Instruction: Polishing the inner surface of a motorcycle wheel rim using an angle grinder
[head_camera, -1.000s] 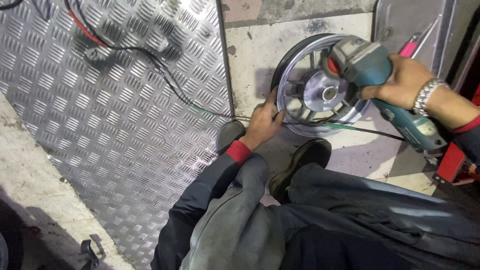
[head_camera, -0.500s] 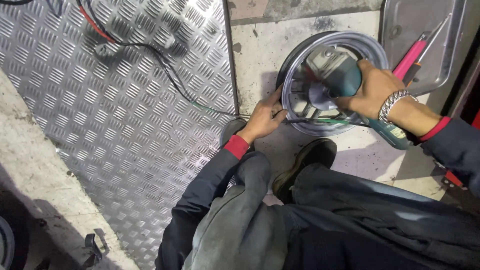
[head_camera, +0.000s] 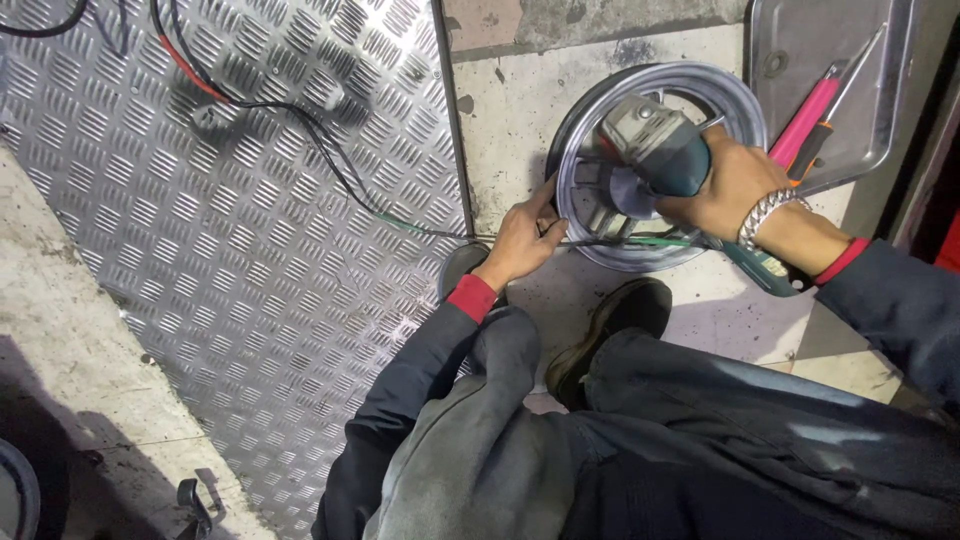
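The rim (head_camera: 655, 165) lies flat on the concrete floor (head_camera: 510, 110), at about 1 o'clock from the person's knees, so its open face looks up and the tool can work inside it. The left hand (head_camera: 522, 240) sits at the rim's 8 o'clock edge, seemingly to keep it from sliding: its fingers (head_camera: 548, 232) are curled loosely against the outer lip, thumb up on the edge, not fully closed. The right hand (head_camera: 735, 185) comes in from 4 o'clock and wraps the body of a teal grinder (head_camera: 655, 150), fingers closed tight round it, head pointed down into the rim near the hub. A thin cable (head_camera: 330, 165) trails off to 10 o'clock over the chequer plate (head_camera: 230, 230). A metal tray (head_camera: 850, 60) with pink-handled tools (head_camera: 805, 125) lies at 2 o'clock, within reach
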